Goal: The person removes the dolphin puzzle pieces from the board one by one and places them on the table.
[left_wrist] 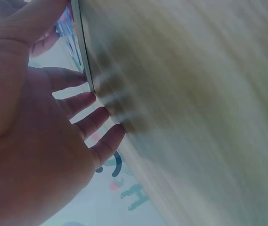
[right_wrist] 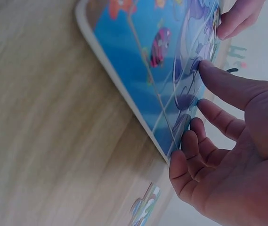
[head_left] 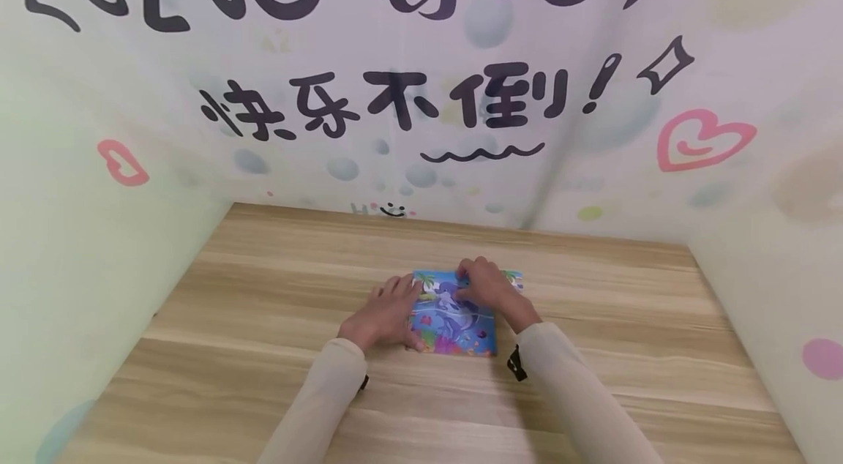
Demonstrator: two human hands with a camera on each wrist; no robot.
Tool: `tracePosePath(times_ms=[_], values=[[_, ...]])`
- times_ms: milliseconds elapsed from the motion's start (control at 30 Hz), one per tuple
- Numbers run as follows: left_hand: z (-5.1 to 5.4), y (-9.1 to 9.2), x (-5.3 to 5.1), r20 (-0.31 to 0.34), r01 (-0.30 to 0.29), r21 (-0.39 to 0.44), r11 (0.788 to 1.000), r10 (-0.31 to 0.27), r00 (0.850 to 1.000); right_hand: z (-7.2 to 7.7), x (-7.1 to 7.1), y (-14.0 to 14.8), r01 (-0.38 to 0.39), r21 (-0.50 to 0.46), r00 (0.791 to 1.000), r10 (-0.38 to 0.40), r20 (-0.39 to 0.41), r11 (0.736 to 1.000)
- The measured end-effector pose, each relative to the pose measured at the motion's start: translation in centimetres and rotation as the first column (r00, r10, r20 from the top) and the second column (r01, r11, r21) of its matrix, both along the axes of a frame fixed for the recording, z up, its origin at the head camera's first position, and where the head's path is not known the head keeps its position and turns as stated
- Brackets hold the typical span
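Observation:
A jigsaw puzzle (head_left: 454, 328) with a dolphin and sea picture lies on the wooden table, seams running across it. At its left side my left hand (head_left: 388, 314) rests, fingers spread along the edge and thumb by the near left corner. In the left wrist view those fingers (left_wrist: 108, 141) touch the tabletop beside the board's edge. Over the puzzle's upper right part is my right hand (head_left: 490, 285). Its thumb (right_wrist: 228, 84) and curled fingertips hold a puzzle piece there, mostly hidden by the hand. Another puzzle piece (right_wrist: 145, 207) lies on the table beyond the right edge.
The wooden table (head_left: 263, 317) meets a back wall (head_left: 395, 178) printed with dark lettering, with side walls at left and right. That loose piece (head_left: 512, 279) shows just past my right hand.

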State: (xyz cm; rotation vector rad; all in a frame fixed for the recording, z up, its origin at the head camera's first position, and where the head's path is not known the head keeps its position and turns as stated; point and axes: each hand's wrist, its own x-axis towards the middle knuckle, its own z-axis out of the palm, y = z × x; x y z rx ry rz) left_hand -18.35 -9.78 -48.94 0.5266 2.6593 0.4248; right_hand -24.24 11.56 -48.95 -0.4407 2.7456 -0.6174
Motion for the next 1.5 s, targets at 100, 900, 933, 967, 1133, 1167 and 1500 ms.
tracePosePath(times_ms=[100, 900, 933, 967, 1133, 1167, 1500], values=[[0.2, 0.1, 0.0, 0.006, -0.002, -0.003, 1.0, 0.002, 1.0, -0.1, 0.0, 0.0, 0.003, -0.011, 1.0, -0.003, -0.002, 1.0], [0.0, -0.7, -0.4, 0.013, 0.009, 0.01, 1.0, -0.009, 1.0, -0.4, -0.7, 1.0, 0.065, -0.356, 0.997, -0.046, 0.063, 0.932], [0.0, -0.7, -0.5, 0.013, 0.008, 0.01, 1.0, -0.008, 1.0, -0.3, -0.7, 1.0, 0.078, -0.368, 0.996, -0.053, 0.078, 0.926], [0.0, -0.7, -0.5, 0.015, 0.006, 0.01, 1.0, -0.006, 1.0, -0.3, -0.7, 1.0, 0.089, -0.378, 0.994, -0.058, 0.092, 0.922], [0.1, -0.6, -0.5, 0.021, 0.003, 0.024, 1.0, -0.003, 1.0, -0.4, -0.6, 0.9, 0.14, -0.415, 0.988, -0.097, 0.124, 0.899], [0.1, -0.5, -0.4, 0.023, 0.002, 0.029, 1.0, -0.002, 1.0, -0.5, -0.6, 0.9, 0.148, -0.417, 0.987, -0.106, 0.121, 0.897], [0.1, -0.2, -0.3, 0.028, -0.008, 0.04, 0.999, 0.007, 1.0, -0.7, -0.9, 2.1, 0.249, -0.477, 0.968, -0.198, 0.157, 0.843]])
